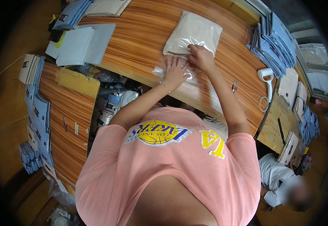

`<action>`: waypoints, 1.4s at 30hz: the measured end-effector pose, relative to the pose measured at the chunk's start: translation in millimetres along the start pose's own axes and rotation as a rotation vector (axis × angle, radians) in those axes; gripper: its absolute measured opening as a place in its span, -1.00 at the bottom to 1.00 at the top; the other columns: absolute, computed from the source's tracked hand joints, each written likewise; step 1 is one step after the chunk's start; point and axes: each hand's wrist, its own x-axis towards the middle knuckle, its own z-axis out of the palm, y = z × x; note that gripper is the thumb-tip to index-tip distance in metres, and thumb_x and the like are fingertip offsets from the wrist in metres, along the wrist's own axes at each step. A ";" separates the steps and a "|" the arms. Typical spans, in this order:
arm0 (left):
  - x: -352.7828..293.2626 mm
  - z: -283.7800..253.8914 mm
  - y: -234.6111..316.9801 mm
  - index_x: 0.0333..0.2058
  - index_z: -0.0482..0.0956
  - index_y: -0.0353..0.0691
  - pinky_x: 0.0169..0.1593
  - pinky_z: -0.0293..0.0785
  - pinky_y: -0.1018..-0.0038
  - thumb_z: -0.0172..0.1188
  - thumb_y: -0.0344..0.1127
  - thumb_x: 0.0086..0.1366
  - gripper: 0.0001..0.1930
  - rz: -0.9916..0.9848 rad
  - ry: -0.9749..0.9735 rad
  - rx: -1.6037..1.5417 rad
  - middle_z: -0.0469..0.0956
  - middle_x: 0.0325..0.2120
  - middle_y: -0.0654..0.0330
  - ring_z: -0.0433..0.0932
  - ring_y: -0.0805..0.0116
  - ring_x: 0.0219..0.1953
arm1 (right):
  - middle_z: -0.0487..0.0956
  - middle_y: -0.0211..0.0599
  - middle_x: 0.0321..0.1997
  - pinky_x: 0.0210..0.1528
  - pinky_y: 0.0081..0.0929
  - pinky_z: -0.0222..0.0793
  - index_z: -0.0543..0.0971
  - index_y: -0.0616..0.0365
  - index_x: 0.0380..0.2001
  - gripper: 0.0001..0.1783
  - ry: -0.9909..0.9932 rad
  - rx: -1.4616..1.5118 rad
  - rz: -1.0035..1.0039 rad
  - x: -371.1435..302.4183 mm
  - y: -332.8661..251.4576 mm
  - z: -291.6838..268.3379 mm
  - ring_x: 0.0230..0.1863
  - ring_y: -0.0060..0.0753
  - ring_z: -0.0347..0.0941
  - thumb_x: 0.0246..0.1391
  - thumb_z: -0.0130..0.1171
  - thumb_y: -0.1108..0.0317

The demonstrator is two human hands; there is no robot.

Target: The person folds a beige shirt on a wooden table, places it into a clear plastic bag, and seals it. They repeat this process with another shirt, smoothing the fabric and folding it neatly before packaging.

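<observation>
A folded cream garment (194, 32) lies on the wood-grain table in front of me, inside a clear plastic bag (191, 41) that catches the light. The bag's loose open end stretches toward me past the garment. My left hand (175, 74) is spread flat on that loose plastic, fingers pointing at the garment. Just right of it, my right hand (201, 58) is closed, its fingers bent against the near edge of the bag and seeming to pinch the film. The fingertips are partly hidden.
Blue packaged garments (273, 45) are stacked at the right. Nearby lie a white handheld tool (266, 77), a tape ring (263, 103) and red-handled snips (234, 86). Pale sheets (75, 45) rest at the left; more garments (39, 113) line the side table. A person (280, 180) sits lower right.
</observation>
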 end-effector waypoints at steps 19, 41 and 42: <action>-42.7 -66.8 -103.0 -0.26 0.48 -0.25 -0.26 0.40 0.24 0.11 -0.22 0.19 -0.76 -0.109 -0.243 -0.526 0.50 -0.31 -0.06 0.49 -0.04 -0.28 | 0.41 -0.20 0.01 0.13 -0.13 0.10 0.46 0.00 -0.10 -0.54 0.309 -0.077 0.047 -22.8 -53.4 17.1 0.15 -0.13 0.23 -0.17 0.23 0.33; -5.4 -36.1 -152.5 -0.37 0.69 -0.09 -0.23 0.36 0.39 0.26 -0.39 0.01 -0.84 0.213 -0.050 -0.721 0.39 -0.51 0.16 0.40 0.20 -0.36 | 0.43 -0.18 -0.44 -0.20 -0.24 0.25 0.50 0.21 -0.48 -0.92 0.371 0.322 0.201 -44.2 -161.5 92.9 -0.31 -0.06 0.33 -0.10 0.15 0.46; -5.7 -38.7 -152.4 -0.35 0.69 -0.10 -0.26 0.35 0.42 0.28 -0.40 0.00 -0.83 0.236 -0.049 -0.708 0.35 -0.53 0.15 0.38 0.22 -0.39 | 0.40 -0.18 -0.45 -0.21 -0.24 0.22 0.48 0.22 -0.48 -0.92 0.477 0.357 0.225 -69.7 -165.1 90.6 -0.31 -0.06 0.31 -0.10 0.16 0.46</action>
